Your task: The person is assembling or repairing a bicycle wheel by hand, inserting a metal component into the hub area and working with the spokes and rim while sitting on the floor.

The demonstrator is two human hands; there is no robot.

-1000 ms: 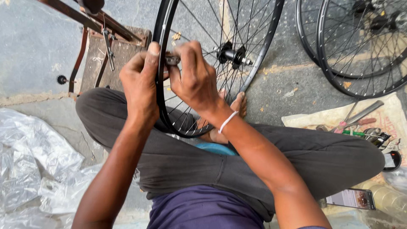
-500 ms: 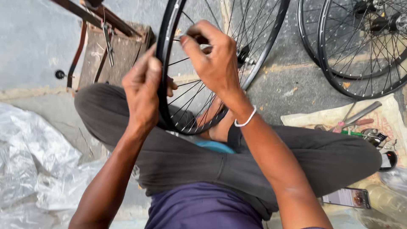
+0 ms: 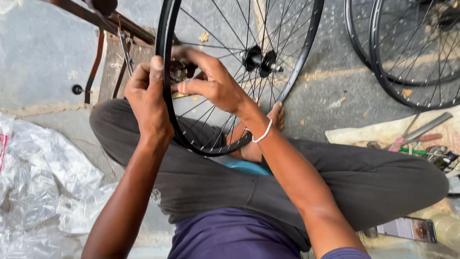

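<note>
A black spoked bicycle wheel (image 3: 306, 52) stands upright over my crossed legs, its hub (image 3: 261, 60) near the top middle. My left hand (image 3: 148, 103) grips the rim on its left side, thumb up. My right hand (image 3: 211, 84) reaches among the spokes just inside the rim and holds a small round metal tool (image 3: 178, 72) against them. A white band sits on my right wrist.
Two more black wheels (image 3: 407, 72) lie on the concrete at the upper right. Hand tools (image 3: 421, 139) rest on a cloth at the right. Crumpled clear plastic (image 3: 38, 182) covers the left floor. A brown metal stand (image 3: 110, 57) is at the upper left.
My right hand has dropped from the rim's top to the spokes inside the rim, now holding the metal tool there. The left hand stays on the rim.
</note>
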